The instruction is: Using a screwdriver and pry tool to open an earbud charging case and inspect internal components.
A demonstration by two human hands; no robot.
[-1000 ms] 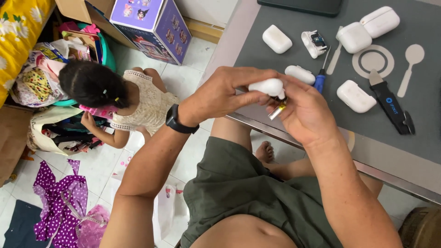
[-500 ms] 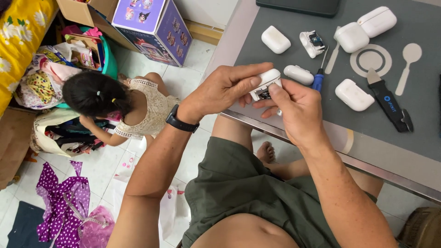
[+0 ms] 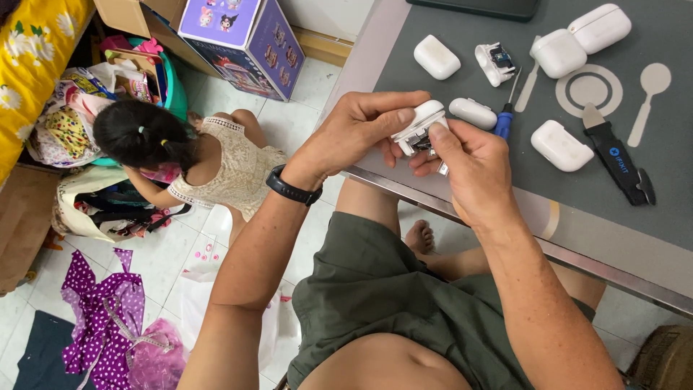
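A small white earbud case shell (image 3: pixel 421 123) with exposed inner parts is pinched between both hands at the near left edge of the grey work mat (image 3: pixel 520 148). My left hand (image 3: pixel 357 133), with a black watch on its wrist, wraps the shell from the left with the thumb on top. My right hand (image 3: pixel 465 170) grips it from the right, the forefinger pressing on its open side. A thin metal piece shows under the shell between the fingers.
On the mat lie several white case shells (image 3: pixel 560 144), an opened case (image 3: pixel 494 61), a blue-handled screwdriver (image 3: pixel 505 115), a black pry tool (image 3: pixel 619 162) and grey spatulas (image 3: pixel 647 97). A child (image 3: pixel 180 159) sits on the tiled floor at left among bags, cloth and a purple box (image 3: pixel 242 40).
The hands have lifted the shell slightly toward the mat and turned it, so its open inner side shows. The yellow-tipped tool seen a second ago is out of sight.
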